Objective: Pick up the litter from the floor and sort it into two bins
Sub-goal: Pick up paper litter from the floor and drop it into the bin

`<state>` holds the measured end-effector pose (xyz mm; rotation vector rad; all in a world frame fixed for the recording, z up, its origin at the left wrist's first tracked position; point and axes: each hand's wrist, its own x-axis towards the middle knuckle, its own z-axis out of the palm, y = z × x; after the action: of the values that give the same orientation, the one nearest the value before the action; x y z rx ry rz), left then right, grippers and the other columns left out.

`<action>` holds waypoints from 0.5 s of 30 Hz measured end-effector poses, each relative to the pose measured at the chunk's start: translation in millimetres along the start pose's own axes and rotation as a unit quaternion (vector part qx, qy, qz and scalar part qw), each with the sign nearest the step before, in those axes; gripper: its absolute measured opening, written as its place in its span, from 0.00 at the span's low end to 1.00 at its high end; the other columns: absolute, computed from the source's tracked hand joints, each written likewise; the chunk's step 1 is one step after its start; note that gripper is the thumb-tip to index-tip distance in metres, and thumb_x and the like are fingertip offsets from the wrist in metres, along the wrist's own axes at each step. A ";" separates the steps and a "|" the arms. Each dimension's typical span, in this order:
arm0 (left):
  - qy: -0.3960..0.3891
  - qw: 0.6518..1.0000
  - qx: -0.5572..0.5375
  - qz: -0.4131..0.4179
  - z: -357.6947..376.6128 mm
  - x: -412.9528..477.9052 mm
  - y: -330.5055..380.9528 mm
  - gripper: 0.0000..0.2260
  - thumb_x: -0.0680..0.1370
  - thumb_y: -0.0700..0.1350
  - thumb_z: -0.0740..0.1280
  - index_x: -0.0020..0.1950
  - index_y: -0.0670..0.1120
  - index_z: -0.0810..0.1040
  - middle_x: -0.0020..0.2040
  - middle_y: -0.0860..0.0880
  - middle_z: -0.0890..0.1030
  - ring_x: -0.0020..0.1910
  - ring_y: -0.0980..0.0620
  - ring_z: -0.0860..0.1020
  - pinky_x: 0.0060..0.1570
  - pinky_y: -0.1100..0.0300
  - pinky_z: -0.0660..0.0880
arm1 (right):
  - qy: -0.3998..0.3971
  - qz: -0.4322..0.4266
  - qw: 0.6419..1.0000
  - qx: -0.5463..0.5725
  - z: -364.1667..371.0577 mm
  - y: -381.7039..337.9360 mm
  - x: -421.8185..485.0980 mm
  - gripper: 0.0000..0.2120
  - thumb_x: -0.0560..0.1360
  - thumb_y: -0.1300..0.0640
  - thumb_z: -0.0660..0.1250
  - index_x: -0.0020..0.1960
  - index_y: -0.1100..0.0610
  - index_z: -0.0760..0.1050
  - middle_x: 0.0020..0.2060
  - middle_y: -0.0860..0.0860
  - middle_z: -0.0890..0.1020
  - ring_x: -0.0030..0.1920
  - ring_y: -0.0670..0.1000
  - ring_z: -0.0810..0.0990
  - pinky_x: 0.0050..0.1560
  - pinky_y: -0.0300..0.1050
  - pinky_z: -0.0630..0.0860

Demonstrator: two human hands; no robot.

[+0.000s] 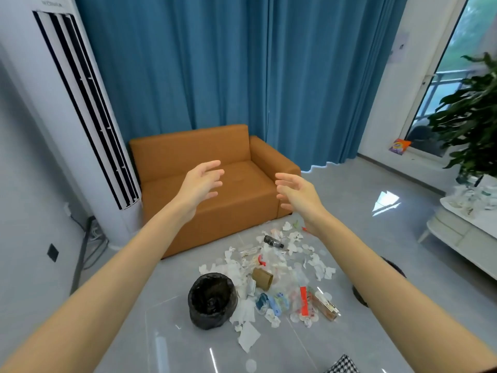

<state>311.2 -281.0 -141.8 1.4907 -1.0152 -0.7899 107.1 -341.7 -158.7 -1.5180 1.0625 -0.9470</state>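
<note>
Your left hand (201, 184) and right hand (295, 195) are both raised out in front of you, fingers spread and loose, holding nothing, well above the floor (161, 319) and in line with the orange sofa (215, 211). The litter (279, 275) lies below them, a spread of white paper scraps with firmer pieces among them: a brown cardboard tube (262, 278), a small dark bottle (273, 241), a red wrapper (303, 300) and a little box (326, 308). This looks like the first reach, so bring your hands down and start with the solid pieces, each of which you can pinch cleanly. The thin scraps will likely need gathering into a bunch. The black bin (212, 300) stands at the left edge of the heap, touching some paper, its bag open. A dark round shape (359, 295) shows partly behind your right forearm. It may be the second bin, but I cannot tell. Decide which bin takes what before you lift. Nothing blocks the heap, though the sofa is just behind it and a white cabinet (457, 238) stands well off to the right.
</note>
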 end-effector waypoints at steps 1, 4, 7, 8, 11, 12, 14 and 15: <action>0.000 1.000 0.000 -0.005 -0.7 15.6 -9.8 0.16 0.79 0.46 0.63 0.68 0.51 0.70 0.62 0.51 0.76 0.57 0.52 0.77 0.56 0.57 0.75 | -0.005 0.005 1.000 -0.001 4.9 7.9 16.2 0.16 0.79 0.61 0.59 0.65 0.52 0.72 0.58 0.49 0.77 0.52 0.48 0.78 0.55 0.44 0.75; 0.007 1.000 0.005 -0.019 0.5 56.1 -33.4 0.16 0.80 0.46 0.62 0.67 0.51 0.71 0.61 0.51 0.76 0.58 0.52 0.77 0.56 0.57 0.75 | -0.018 0.011 1.000 -0.007 14.7 27.3 60.4 0.16 0.79 0.61 0.59 0.65 0.52 0.72 0.58 0.49 0.77 0.53 0.49 0.78 0.56 0.45 0.76; 0.019 0.999 0.005 -0.040 6.3 104.8 -57.9 0.16 0.80 0.45 0.62 0.68 0.50 0.71 0.60 0.51 0.77 0.58 0.51 0.77 0.56 0.56 0.75 | -0.036 0.020 0.999 -0.016 22.7 51.8 114.8 0.16 0.79 0.61 0.59 0.64 0.52 0.72 0.57 0.48 0.77 0.50 0.47 0.77 0.55 0.45 0.76; 0.025 0.999 0.002 -0.047 8.2 116.7 -63.7 0.16 0.80 0.45 0.62 0.68 0.50 0.71 0.60 0.51 0.77 0.58 0.51 0.77 0.57 0.56 0.75 | -0.041 0.022 0.999 -0.019 23.8 58.1 128.7 0.16 0.79 0.61 0.59 0.65 0.52 0.72 0.57 0.48 0.77 0.50 0.47 0.77 0.55 0.45 0.76; 0.037 0.996 0.000 -0.079 17.6 157.1 -85.9 0.15 0.80 0.44 0.62 0.67 0.49 0.71 0.61 0.50 0.77 0.58 0.51 0.77 0.58 0.55 0.75 | -0.057 0.042 0.997 -0.033 26.7 80.2 176.5 0.16 0.79 0.61 0.59 0.65 0.53 0.72 0.57 0.48 0.76 0.49 0.48 0.77 0.51 0.42 0.75; 0.040 0.995 0.002 -0.088 20.4 170.5 -93.8 0.15 0.80 0.44 0.62 0.67 0.49 0.71 0.61 0.50 0.77 0.58 0.50 0.77 0.57 0.55 0.75 | -0.061 0.050 0.996 -0.036 28.3 87.5 193.1 0.15 0.79 0.62 0.59 0.65 0.53 0.72 0.57 0.48 0.77 0.49 0.48 0.77 0.49 0.41 0.75; 0.046 0.994 0.005 -0.102 23.0 193.0 -107.1 0.15 0.80 0.44 0.61 0.67 0.49 0.71 0.60 0.50 0.77 0.58 0.50 0.76 0.57 0.55 0.74 | -0.069 0.065 0.995 -0.040 32.6 100.1 220.0 0.15 0.79 0.62 0.58 0.65 0.53 0.72 0.58 0.49 0.77 0.47 0.46 0.77 0.46 0.39 0.75; 0.048 0.992 0.007 -0.117 23.9 208.5 -117.3 0.15 0.81 0.44 0.61 0.67 0.49 0.70 0.60 0.50 0.76 0.57 0.51 0.76 0.58 0.55 0.74 | -0.078 0.079 0.993 -0.043 36.9 108.9 237.1 0.15 0.80 0.62 0.58 0.65 0.53 0.72 0.58 0.49 0.77 0.47 0.46 0.77 0.45 0.39 0.74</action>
<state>394.9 -478.7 -250.1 1.6640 -0.7840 -0.8673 196.7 -567.5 -260.9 -1.5270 1.1029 -0.6698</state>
